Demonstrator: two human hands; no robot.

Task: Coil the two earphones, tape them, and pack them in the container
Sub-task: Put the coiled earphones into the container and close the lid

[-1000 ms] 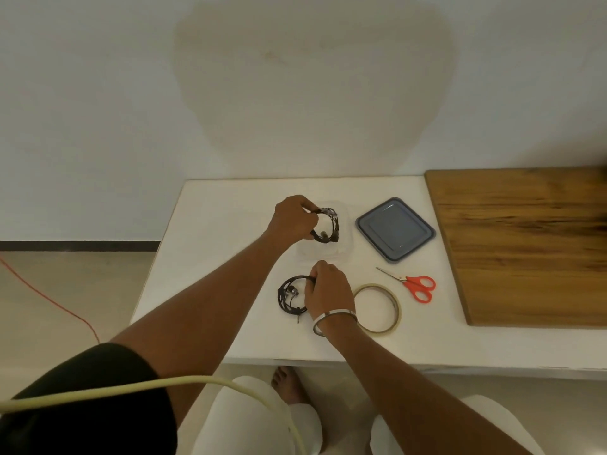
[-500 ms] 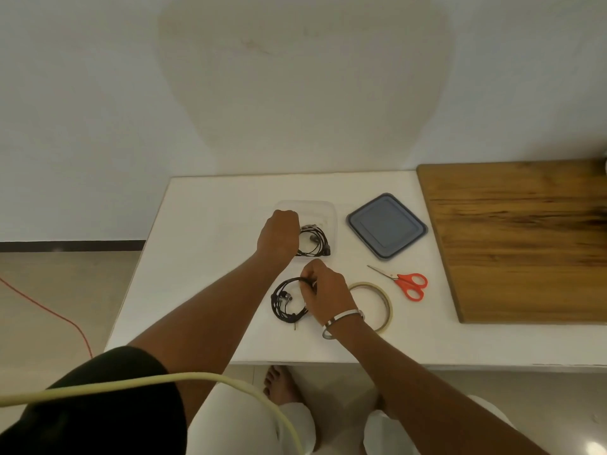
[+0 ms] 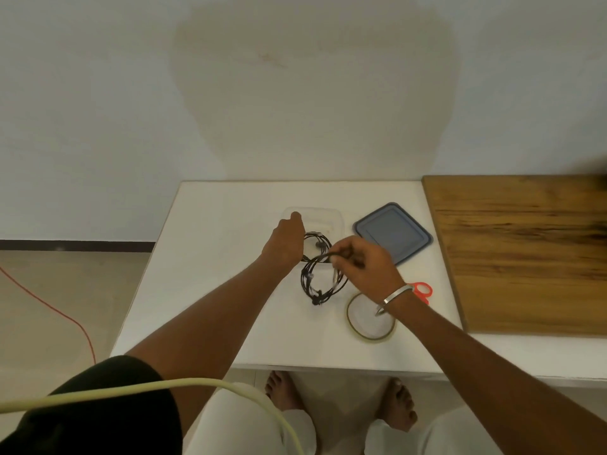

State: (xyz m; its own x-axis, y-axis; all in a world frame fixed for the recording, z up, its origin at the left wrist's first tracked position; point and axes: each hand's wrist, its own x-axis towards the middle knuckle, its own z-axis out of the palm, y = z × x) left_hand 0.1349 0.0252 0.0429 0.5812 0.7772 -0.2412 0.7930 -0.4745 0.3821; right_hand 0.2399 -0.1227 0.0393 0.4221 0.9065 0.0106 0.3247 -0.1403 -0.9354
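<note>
On the white table (image 3: 210, 244) lay a grey lid (image 3: 392, 233), a tape roll (image 3: 356, 333) and red scissors (image 3: 423, 290), mostly hidden by the right wrist; a wooden board (image 3: 525, 254) sat to the right. The clear container (image 3: 323, 218) was faint, one coil (image 3: 317, 241) inside. The left hand (image 3: 287, 244) rested at its edge; its grip could not be told. The right hand (image 3: 364, 267) pinched the second coil (image 3: 320, 280), lifted beside the container, blurred.
</note>
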